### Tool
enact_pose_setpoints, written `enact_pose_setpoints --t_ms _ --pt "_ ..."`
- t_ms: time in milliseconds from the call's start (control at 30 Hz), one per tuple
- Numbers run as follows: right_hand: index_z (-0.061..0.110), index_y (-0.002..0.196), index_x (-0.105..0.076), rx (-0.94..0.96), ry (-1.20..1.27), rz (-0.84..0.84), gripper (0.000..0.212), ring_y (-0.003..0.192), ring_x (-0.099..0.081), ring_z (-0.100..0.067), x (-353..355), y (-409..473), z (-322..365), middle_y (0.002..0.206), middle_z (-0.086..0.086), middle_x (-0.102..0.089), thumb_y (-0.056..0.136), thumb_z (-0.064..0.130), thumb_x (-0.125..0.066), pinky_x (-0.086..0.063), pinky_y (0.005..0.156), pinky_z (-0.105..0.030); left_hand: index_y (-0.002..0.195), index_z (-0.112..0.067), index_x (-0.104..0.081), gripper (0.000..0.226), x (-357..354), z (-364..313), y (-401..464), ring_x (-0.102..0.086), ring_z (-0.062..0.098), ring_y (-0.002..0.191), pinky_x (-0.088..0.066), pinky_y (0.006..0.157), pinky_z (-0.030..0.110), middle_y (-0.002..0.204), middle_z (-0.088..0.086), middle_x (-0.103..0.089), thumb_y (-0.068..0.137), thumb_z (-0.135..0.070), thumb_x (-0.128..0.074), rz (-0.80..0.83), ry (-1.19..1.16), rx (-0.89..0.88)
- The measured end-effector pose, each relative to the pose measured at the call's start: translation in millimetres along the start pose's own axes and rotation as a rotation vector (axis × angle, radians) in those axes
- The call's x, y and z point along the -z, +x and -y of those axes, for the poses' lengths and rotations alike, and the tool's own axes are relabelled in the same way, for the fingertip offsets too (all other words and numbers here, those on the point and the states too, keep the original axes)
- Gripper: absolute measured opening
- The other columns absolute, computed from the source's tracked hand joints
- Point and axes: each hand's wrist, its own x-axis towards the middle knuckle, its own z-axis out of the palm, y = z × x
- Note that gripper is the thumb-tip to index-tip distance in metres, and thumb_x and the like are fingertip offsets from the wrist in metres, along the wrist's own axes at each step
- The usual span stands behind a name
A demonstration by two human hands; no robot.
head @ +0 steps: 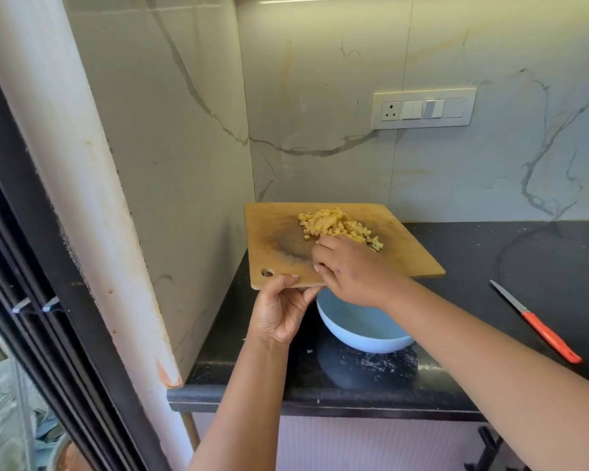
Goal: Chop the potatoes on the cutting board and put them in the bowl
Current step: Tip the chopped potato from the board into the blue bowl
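Presently, working from the left: a white pipe (82, 198) runs down the wall at nine o'clock of the cutting board (279, 239). The left hand (281, 311) grips the board's near edge at six o'clock, thumb on top beside the hanging hole, fingers curled beneath, and holds it lifted above the bowl (361, 331). The chopped potatoes (337, 226) lie heaped on the board toward its twelve o'clock side. The right hand (351, 270) rests on the board just below the heap, fingers loosely bent against the nearest pieces; whether it has hold of any cannot be told.

Handling, as judged: the pieces look small, light and damp, likely to cling and scatter, so sweeping suits better than pinching. The board appears stiff and is best held at an edge. The bowl sits directly under the near edge, partly hidden.

At three o'clock, a knife (538, 324) with an orange handle lies apart on the black countertop (490, 260), which carries specks. Marbled wall panels and a switch plate (424, 108) stand behind.
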Motion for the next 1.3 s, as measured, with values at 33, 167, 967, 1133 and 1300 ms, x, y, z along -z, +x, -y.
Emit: enact_pose_setpoints --t_ms 33,167,967,1133,1300 --pt "0.012 0.085 -0.056 0.002 0.021 -0.010 0.012 0.078 -0.042 -0.015 1.8 -8.1 0.2 0.089 -0.002 -0.050 0.093 0.017 -0.049 -0.041 0.066 -0.034 0.123 -0.004 -0.055 0.053 -0.2 -0.7 -0.6 -0.064 0.034 0.110 -0.048 0.095 0.052 0.119 0.021 -0.065 0.072 0.010 -0.050 -0.009 0.000 -0.007" --pt "0.013 0.085 -0.065 -0.066 0.222 -0.004 0.005 0.079 -0.052 -0.010 13.4 -41.8 -6.7 0.088 0.003 -0.057 0.089 0.011 -0.064 -0.042 0.068 -0.026 0.123 -0.007 -0.055 0.051 -0.2 -1.6 -1.4 -0.058 0.040 0.116 -0.044 0.096 0.058 0.119 0.021 -0.064 0.074 0.008 -0.048 -0.028 0.045 -0.028" --pt "0.047 0.122 -0.053 -0.566 0.364 0.179 0.046 0.132 -0.034 -0.019 8.2 41.5 -50.8 0.135 0.010 -0.037 0.080 0.058 -0.068 -0.033 0.107 -0.042 0.132 -0.009 -0.050 0.074 3.9 -0.9 -7.0 -0.050 0.043 0.128 -0.047 0.094 0.058 0.133 0.021 -0.058 0.061 0.007 -0.064 -0.002 0.032 0.016" --pt "0.040 0.106 -0.062 -0.504 0.348 0.035 0.024 0.117 -0.045 -0.018 -0.7 20.8 -41.3 0.112 0.014 -0.044 0.084 0.039 -0.069 -0.038 0.098 -0.039 0.126 -0.011 -0.053 0.062 3.1 -0.6 -12.8 -0.056 0.041 0.122 -0.048 0.091 0.058 0.123 0.018 -0.065 0.069 0.012 -0.052 -0.037 0.031 0.026" --pt "0.034 0.103 -0.066 -0.434 0.305 -0.060 0.022 0.108 -0.048 -0.018 -2.9 -0.5 -24.6 0.105 0.011 -0.047 0.082 0.032 -0.071 -0.040 0.092 -0.037 0.137 -0.010 -0.046 0.076 6.8 -1.4 -12.5 -0.050 0.043 0.128 -0.047 0.095 0.057 0.135 0.023 -0.056 0.064 0.009 -0.061 -0.022 0.021 0.019"
